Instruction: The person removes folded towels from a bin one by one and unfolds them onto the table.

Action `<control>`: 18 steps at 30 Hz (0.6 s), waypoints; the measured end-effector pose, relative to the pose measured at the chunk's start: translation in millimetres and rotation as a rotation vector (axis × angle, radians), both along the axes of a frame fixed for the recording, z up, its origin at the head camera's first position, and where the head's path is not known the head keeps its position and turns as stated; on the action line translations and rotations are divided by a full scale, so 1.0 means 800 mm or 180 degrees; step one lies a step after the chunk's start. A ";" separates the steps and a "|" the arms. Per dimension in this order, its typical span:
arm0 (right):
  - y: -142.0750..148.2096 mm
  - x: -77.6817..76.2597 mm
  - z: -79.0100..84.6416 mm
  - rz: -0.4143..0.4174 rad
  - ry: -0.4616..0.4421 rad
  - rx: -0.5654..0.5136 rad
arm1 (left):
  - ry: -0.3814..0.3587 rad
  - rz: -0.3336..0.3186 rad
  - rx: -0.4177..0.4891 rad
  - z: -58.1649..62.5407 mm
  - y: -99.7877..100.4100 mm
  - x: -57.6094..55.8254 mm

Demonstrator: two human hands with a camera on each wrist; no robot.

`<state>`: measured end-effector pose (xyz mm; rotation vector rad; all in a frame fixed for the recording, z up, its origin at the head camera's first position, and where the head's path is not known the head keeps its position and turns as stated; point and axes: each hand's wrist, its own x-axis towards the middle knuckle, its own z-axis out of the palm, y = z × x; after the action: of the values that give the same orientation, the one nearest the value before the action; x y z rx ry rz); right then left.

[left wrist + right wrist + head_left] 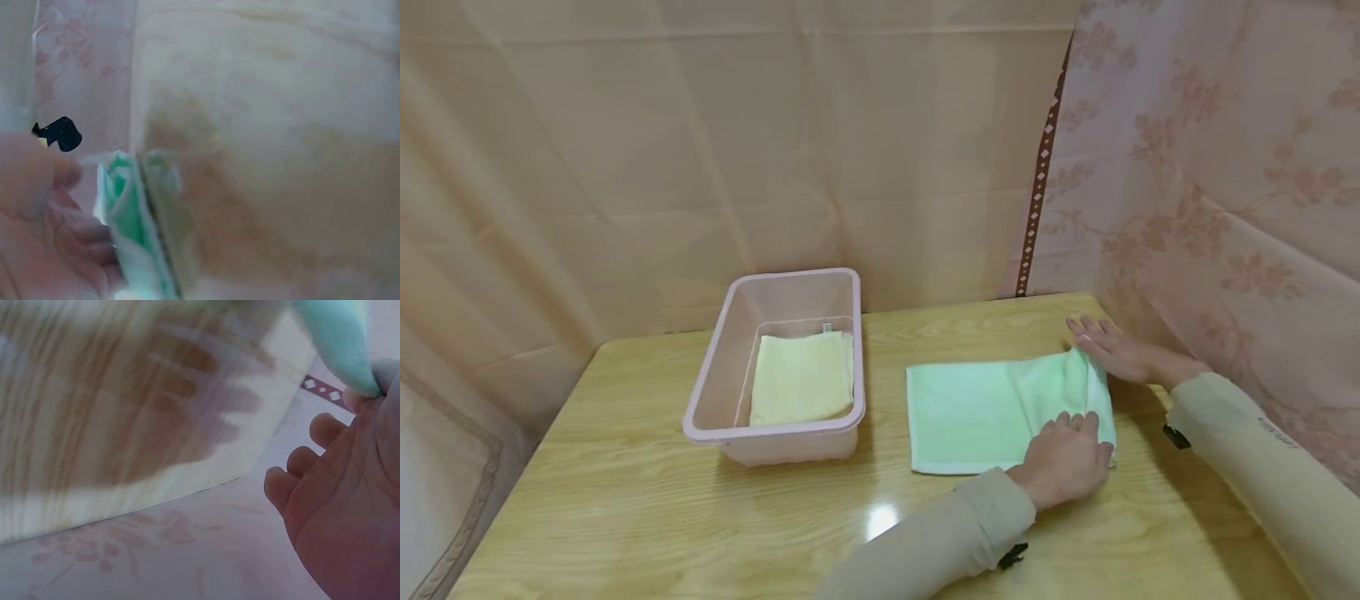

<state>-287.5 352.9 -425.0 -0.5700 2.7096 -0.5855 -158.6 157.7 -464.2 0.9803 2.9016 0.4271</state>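
A mint-green towel [966,408] with pale edges lies on the table to the right, its right end bunched and creased. My left hand [1063,462] is over the near right part of the towel, fingers bent onto the cloth. In the left wrist view, folded green layers [128,219] rise beside the fingers [94,240]. At the far right corner is my right hand [1116,354]; the right wrist view shows its thumb and forefinger pinching a raised tip of cloth [344,350]. The other right fingers [303,461] stay apart from the towel.
Left of the towel, a pale pink plastic basin [698,400] stands on the wooden table [647,508]. A folded pale-yellow towel [801,379] lies inside it. Beige curtains [737,150] hang behind the table, and a pink floral curtain [1225,192] runs along the right edge.
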 end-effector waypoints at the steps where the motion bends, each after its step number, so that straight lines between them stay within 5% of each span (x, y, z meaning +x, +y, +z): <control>1: 0.002 -0.001 -0.001 -0.0023 -0.0052 0.0012 | 0.0006 -0.0108 -0.0068 -0.002 0.002 -0.001; 6: 0.006 0.000 -0.003 -0.0077 -0.0191 0.0064 | 0.0002 -0.0534 -0.0352 -0.006 0.000 -0.004; 18: 0.015 -0.001 -0.008 -0.0068 -0.0090 0.0062 | 0.0089 -0.0437 -0.0716 -0.001 -0.020 -0.014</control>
<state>-288.7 364.8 -431.7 -0.5246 2.6949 -0.5678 -169.5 142.0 -464.6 1.1452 2.8032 0.0776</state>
